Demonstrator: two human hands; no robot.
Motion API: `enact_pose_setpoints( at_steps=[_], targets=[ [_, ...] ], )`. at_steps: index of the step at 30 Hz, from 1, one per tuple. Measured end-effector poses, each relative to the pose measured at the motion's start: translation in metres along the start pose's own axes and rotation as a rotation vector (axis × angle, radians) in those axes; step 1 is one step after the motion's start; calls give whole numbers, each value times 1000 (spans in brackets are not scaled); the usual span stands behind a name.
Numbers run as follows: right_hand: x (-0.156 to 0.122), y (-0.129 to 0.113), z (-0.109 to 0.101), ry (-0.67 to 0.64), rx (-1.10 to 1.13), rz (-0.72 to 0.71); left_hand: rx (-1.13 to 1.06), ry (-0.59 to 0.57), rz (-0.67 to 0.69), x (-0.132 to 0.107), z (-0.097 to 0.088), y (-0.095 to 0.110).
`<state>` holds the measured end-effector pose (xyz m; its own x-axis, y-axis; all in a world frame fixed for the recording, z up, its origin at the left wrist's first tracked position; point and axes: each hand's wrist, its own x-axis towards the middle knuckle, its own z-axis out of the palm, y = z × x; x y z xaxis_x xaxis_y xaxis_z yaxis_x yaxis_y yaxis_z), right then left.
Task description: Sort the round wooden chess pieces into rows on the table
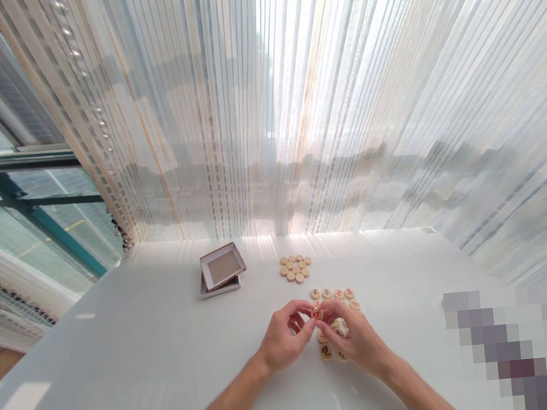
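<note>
My left hand (285,338) and my right hand (357,341) meet over the white table (147,356), both pinching one round wooden chess piece (317,314) with a red character. Under and around the hands lie several more face-up pieces (325,351), some marked red, some black. A row of them (337,294) lies just beyond my fingertips. Farther back sits a cluster of face-down blank pieces (295,268).
A small open box with its lid stacked askew (222,270) rests at the table's far left of centre. Sheer striped curtains (318,112) hang behind the table, and a window (29,207) is on the left. A blurred patch covers the right front corner.
</note>
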<state>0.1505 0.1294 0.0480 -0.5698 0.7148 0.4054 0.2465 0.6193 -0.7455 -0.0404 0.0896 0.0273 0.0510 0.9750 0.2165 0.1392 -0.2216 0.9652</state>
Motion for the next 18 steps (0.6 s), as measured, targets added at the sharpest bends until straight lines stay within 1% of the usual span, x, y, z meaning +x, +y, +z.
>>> enact_pose_setpoints(
  at_steps=[8,14,18],
  targets=[
    [0,-2,-2,-21,15,35,101,6,38,-2,1,5],
    [3,-4,-2,-10,9,40,266,21,174,-6,4,8],
    [4,-7,-2,-16,14,37,307,28,191,-6,4,7]
  ],
)
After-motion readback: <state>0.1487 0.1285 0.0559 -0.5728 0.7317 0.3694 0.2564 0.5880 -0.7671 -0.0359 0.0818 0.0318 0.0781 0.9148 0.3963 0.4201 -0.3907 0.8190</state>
